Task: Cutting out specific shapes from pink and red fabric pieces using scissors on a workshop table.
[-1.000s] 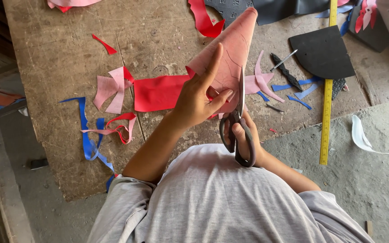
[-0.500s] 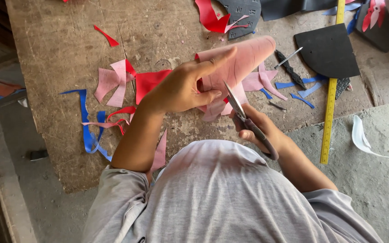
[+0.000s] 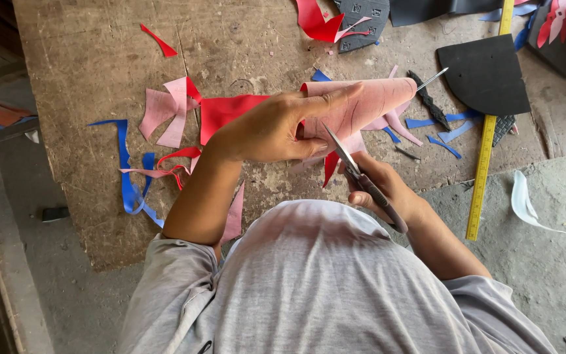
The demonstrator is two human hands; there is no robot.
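Above the near edge of the tabletop (image 3: 99,216), a curled pink sheet (image 3: 375,101) is held clear of the wood, rolled into a loose tube that points up and to the right. The left hand (image 3: 273,128) is clenched around its lower end, thumb laid along the top of the roll and fingers wrapped beneath. A pair of scissors (image 3: 355,170) meets the sheet from below: the right hand (image 3: 388,190) grips the dark handles, and the blades angle up into the underside of the pink material, just beside the left fingers. A red piece (image 3: 227,111) shows behind the left wrist, and a small red point (image 3: 330,167) hangs under the sheet by the blades.

Around this lie offcuts: pale pink scraps (image 3: 165,111) to the left, a blue strip (image 3: 124,167) trailing toward the edge, more blue slivers (image 3: 443,131) to the right. A yellow ruler (image 3: 486,141) runs down the right side, beside a black curved panel (image 3: 486,72) and a thin pointed tool (image 3: 432,78) near the tube's far end.

The main risk, as I judge it, is the closeness of the blades to the left fingertips; a closing cut that runs off line could nick them. The curl of the sheet also hides part of the cutting line, so the cut could wander or take in a second layer.
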